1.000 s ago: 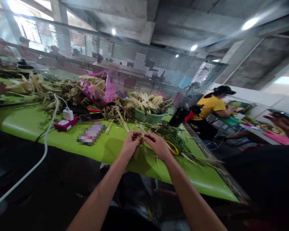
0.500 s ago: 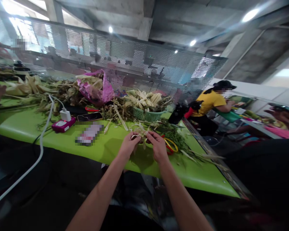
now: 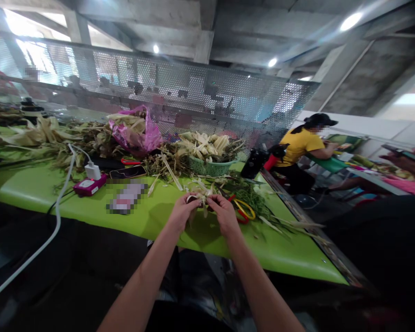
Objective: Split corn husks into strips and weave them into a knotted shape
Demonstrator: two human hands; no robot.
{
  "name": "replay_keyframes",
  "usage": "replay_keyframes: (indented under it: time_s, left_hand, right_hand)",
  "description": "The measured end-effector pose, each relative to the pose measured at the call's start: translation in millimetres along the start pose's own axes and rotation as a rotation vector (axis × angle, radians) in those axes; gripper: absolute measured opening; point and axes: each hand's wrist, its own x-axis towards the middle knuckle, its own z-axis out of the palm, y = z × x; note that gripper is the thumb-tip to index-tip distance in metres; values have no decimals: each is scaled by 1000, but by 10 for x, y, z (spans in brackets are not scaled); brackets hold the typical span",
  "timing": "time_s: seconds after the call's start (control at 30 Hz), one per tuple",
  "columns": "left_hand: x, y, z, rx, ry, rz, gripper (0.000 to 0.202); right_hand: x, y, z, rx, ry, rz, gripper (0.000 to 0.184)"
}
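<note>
Both my hands meet over the green table (image 3: 152, 228), working on a pale bundle of dried husk strips (image 3: 204, 196). My left hand (image 3: 182, 210) is closed around its left side, with a light strip curving over the fingers. From the right, my right hand (image 3: 224, 211) pinches the bundle between thumb and fingers. Scissors with red and yellow handles (image 3: 244, 210) lie just right of my right hand. Behind the bundle stands a green basket (image 3: 210, 167) heaped with cut pale husks (image 3: 207, 145).
A pink plastic bag (image 3: 138, 133) of husks sits among dried plant heaps. At left lie a phone (image 3: 127, 173), a purple power box (image 3: 90, 185) and a white cable (image 3: 59, 207). A black bottle (image 3: 254, 162) stands near the right edge. A person in yellow (image 3: 299, 145) sits beyond.
My hands stay at the bundle, and its strips now fan out a little more upward between my fingers. The view has shifted slightly.
</note>
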Motion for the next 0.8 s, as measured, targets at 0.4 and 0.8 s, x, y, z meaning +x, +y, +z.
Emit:
replay_keyframes:
  time_s: [0.4, 0.8]
  left_hand:
    - [17, 3, 0, -63, -27, 3, 37]
    - [-14, -51, 36, 302, 3, 334, 60]
  right_hand:
    - [5, -8, 12, 26, -31, 10, 28]
    - [-13, 12, -38, -80, 138, -111, 28]
